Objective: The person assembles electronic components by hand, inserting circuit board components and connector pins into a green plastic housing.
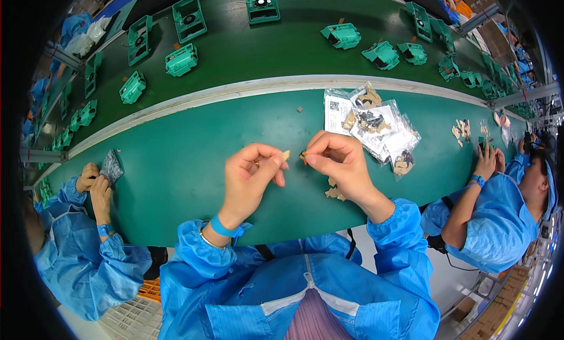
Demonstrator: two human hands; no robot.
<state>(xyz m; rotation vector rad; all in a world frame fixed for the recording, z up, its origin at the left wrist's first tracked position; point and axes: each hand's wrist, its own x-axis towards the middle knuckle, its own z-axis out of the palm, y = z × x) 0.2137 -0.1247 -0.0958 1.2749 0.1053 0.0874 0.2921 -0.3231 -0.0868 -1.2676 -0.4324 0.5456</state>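
My left hand [251, 174] pinches a small tan piece [286, 155] between thumb and fingers, above the green tabletop. Close by on its right, my right hand [341, 165] holds a tiny dark piece with an orange edge [303, 157] in its fingertips. The two pieces are apart, and both are too small to name by kind. Several tan scraps [334, 192] lie on the table beneath my right wrist, partly hidden. Beyond that hand rests a heap of clear plastic bags [385, 134] with printed white sheets and tan and black pieces inside.
Past a pale rail [235, 88], a dark green belt [247, 52] carries green plastic housings [181, 60]. A co-worker at left handles a grey bag [111, 167]. Another at right works near tan pieces [461, 132]. A small grey bit [299, 110] lies ahead of my hands.
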